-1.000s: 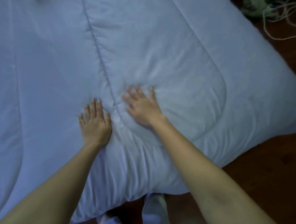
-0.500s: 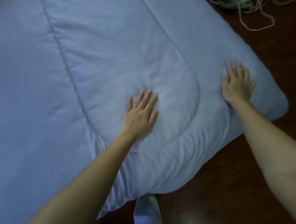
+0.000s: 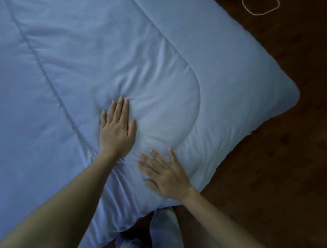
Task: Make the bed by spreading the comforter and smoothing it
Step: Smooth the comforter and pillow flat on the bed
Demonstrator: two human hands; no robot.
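Comforter [image 3: 156, 50], flat under left hand [image 3: 116, 131], right hand [image 3: 166, 173] blurred, seemingly flat

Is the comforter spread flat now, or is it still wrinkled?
Spread out, but still wrinkled: the comforter lies open, with creases fanning out from the left hand and near the right hand.

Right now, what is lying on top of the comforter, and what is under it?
Both hands lie flat, palms down, on the light blue comforter: the left hand beside the right hand, near its corner. What is beneath is covered; only dark wooden floor shows past its edge.
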